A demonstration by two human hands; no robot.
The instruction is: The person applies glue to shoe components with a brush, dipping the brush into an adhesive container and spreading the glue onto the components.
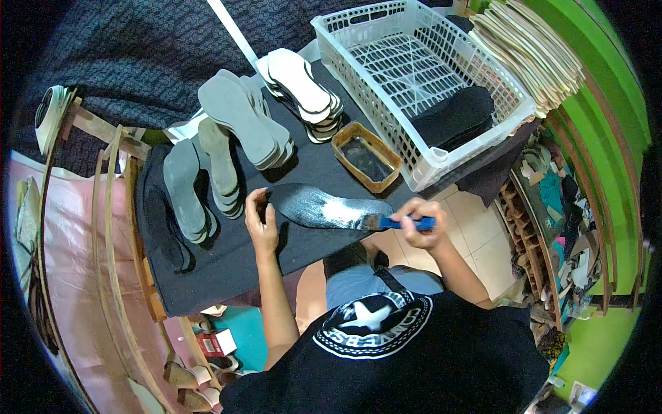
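**Wet Glue, Crowded Bench: A Shoe Insole Gets Its Coat**

Black shirt fabric fills the foreground as a person leans over a dark-covered worktable [227, 262], both forearms reaching up from the lower edge. The left hand [261, 222] pinches the heel end of a dark insole [324, 207] between curled fingers, holding it just above the table's near edge. The right hand [422, 222] is closed firmly around the blue handle of a brush [396, 222], whose bristles touch the insole's toe end, where a wet, shiny patch gleams.

Risk, by this view, lies mostly in that wet surface. The left fingers sit close to the coated area; a small slip of grip could smear the coating or foul the fingertips. The insole hangs partly past the table's edge, so a loosened pinch would likely drop it, wet side and all, onto the person's lap or the tiled floor below.

Just beyond the insole stands a small brown tray [366, 157] of dark liquid, near enough that a careless reach with the brush could tip it or drip across the cloth. Stacks of grey soles [234, 121] and white-edged insoles [300, 86] lie further back, within range of stray drips. A white plastic basket [407, 41] to the right holds dark insoles [458, 114]; whether those are coated cannot be told.
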